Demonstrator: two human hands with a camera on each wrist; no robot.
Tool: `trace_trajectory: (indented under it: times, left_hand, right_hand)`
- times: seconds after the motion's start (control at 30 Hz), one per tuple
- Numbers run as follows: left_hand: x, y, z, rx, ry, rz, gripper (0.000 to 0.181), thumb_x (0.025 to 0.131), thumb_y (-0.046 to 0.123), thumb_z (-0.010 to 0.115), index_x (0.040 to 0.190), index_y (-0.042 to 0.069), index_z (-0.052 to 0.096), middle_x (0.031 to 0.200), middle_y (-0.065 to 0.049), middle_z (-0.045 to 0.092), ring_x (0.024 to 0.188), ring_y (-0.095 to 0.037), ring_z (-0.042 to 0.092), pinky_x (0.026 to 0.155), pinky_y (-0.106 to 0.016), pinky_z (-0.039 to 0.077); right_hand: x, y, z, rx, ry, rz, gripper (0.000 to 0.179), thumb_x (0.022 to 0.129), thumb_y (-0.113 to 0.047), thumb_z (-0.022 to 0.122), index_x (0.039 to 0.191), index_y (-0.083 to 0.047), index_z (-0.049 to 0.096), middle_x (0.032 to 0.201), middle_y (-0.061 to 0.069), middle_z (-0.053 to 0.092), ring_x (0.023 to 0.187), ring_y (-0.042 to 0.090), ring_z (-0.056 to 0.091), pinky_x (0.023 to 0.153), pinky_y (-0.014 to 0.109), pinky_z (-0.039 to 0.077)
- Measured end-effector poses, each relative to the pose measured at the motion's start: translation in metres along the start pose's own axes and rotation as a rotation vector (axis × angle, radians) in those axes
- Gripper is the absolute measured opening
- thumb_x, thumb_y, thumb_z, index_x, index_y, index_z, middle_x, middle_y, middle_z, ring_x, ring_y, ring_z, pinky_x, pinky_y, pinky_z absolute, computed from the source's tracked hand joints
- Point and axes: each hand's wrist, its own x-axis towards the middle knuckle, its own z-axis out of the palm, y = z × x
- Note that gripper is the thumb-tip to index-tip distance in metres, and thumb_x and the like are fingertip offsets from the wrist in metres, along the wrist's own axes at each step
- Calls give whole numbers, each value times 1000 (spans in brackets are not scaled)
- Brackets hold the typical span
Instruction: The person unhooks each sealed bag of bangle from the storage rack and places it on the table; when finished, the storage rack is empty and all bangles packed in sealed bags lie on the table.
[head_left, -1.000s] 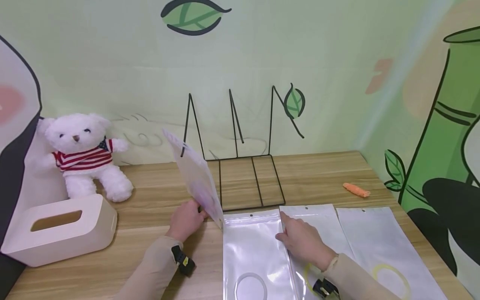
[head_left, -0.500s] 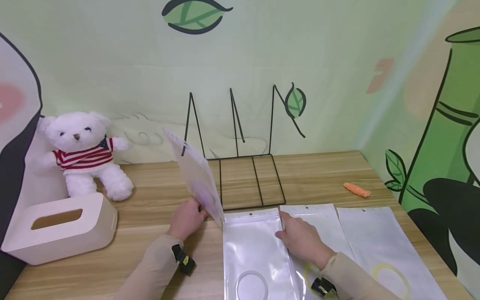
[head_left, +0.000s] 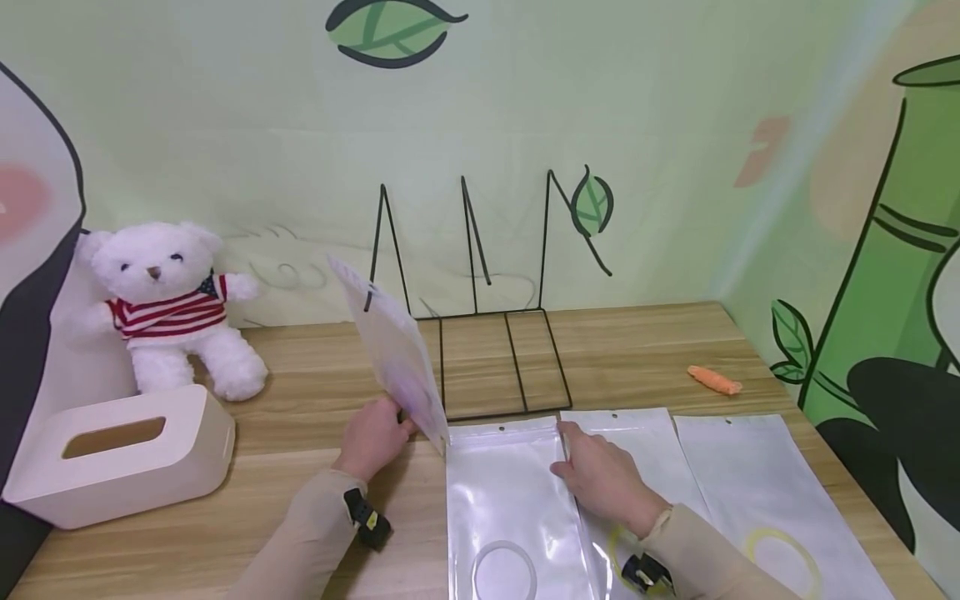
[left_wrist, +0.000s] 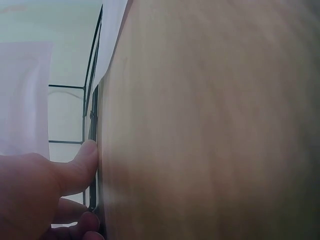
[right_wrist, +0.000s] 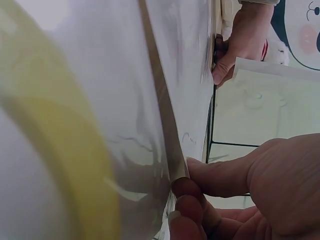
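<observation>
My left hand point(head_left: 375, 437) grips the base of the rack point(head_left: 515, 360) near its left front corner. My right hand point(head_left: 607, 483) pinches the first bag point(head_left: 502, 492) by its top right edge; that bag lies just in front of the rack. A second bag point(head_left: 626, 446) and a third bag point(head_left: 735, 467) lie to the rack's front right. A hung bag point(head_left: 393, 354) is on the rack's left hook. Well left of the rack sit a bear point(head_left: 168, 321) and a box point(head_left: 187, 421).
</observation>
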Motion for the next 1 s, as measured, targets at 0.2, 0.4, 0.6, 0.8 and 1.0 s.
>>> trace_trajectory:
  times: [0.2,0.4,0.6,0.8,1.0]
  left_hand:
    - [-1,1,0,-6,0,7,20,86,30,70,81,10,65,79,-10,65,63,-24,55,54,-45,43]
    - [0,0,1,-11,-6,1,20,86,30,70,83,10,66,81,-11,66,64,-25,56,54,-45,44]
    - [0,0,1,-13,-3,5,19,86,29,70,86,10,66,81,-10,66,64,-24,54,55,-44,44]
    - [0,0,1,-1,0,12,21,86,30,69,82,10,65,77,-9,64,62,-24,54,53,-44,43]
    - [0,0,1,2,0,7,21,86,30,70,81,11,65,77,-8,63,61,-23,53,52,-43,42]
  right_hand:
    - [3,3,-6,18,15,9,59,88,-23,70,138,-2,46,62,-5,54,53,12,50,51,34,40]
    - [12,6,-27,63,81,5,54,89,-25,70,132,2,52,73,-4,57,58,10,50,53,31,41]
    - [26,11,-41,97,163,-64,56,91,-30,69,132,4,53,94,8,60,71,18,54,56,32,43]
    - [44,22,-38,12,151,-137,73,89,-33,71,139,11,41,119,28,49,100,32,50,75,42,47]
    - [61,31,-28,30,81,-128,79,88,-34,71,142,11,35,122,27,46,109,35,47,92,48,42]
